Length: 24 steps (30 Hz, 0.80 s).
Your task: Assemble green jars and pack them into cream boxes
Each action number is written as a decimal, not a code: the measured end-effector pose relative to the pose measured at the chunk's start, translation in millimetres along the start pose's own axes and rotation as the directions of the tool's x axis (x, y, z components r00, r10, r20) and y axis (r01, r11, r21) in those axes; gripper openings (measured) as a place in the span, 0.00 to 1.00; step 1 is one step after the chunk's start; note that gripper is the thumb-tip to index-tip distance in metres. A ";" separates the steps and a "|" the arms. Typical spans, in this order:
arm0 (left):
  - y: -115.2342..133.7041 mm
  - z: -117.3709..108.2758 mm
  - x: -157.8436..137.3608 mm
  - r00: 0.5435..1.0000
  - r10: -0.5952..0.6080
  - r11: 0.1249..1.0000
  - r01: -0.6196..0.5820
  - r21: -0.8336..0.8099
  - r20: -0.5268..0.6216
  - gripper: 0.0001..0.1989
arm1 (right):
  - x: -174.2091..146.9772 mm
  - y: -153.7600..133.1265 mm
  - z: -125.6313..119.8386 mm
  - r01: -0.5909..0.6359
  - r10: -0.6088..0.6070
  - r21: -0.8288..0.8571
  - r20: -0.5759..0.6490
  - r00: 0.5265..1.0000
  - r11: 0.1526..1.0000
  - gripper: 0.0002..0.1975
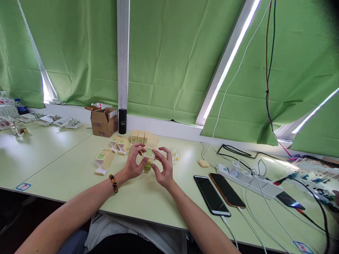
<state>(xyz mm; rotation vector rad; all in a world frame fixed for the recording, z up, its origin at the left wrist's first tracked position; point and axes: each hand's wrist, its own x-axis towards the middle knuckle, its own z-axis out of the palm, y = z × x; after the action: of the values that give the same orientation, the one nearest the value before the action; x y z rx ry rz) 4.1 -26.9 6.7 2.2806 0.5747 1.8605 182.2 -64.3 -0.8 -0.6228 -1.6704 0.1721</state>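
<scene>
My left hand (134,163) and my right hand (164,168) meet over the pale green table (79,176), both gripping a small cream box with a green label (149,151). A small glass bottle (146,168) sits just under the box, partly hidden by my fingers. My left wrist wears a beaded bracelet (113,183). Left of my hands lie open cream boxes (103,162) and two more (119,144). Closed cream boxes (140,136) stand in a row behind my hands. Small clear bottles (175,155) stand just right of the box.
A brown carton (103,122) and a black cylinder (122,121) stand at the back by the green curtains. Two phones (212,194) (227,190), a white power strip (249,180) and tangled cables lie to the right. Glass bottles and leaflets (53,120) sit far left.
</scene>
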 end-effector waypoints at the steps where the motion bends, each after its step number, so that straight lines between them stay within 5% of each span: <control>1: -1.0 0.2 -0.4 1.000 -0.002 1.000 0.002 0.005 -0.001 0.13 | 0.0 0.3 0.5 -0.001 0.001 -0.003 -0.006 1.000 1.000 0.26; 10: -0.5 -4.2 -0.9 0.997 0.027 0.999 -0.025 -0.030 0.071 0.18 | 0.8 0.5 1.8 -0.019 0.018 -0.029 -0.043 0.999 0.999 0.24; 24: -3.1 0.3 -1.9 0.997 0.073 0.995 -0.073 0.070 0.003 0.15 | -0.1 7.7 1.9 0.011 -0.020 -0.115 -0.081 0.996 0.993 0.21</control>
<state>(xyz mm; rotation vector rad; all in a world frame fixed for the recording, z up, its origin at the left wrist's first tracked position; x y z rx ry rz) 3.5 -24.8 3.8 2.3776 0.5730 1.9014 182.7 -57.5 -4.7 -0.6935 -1.6130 0.0393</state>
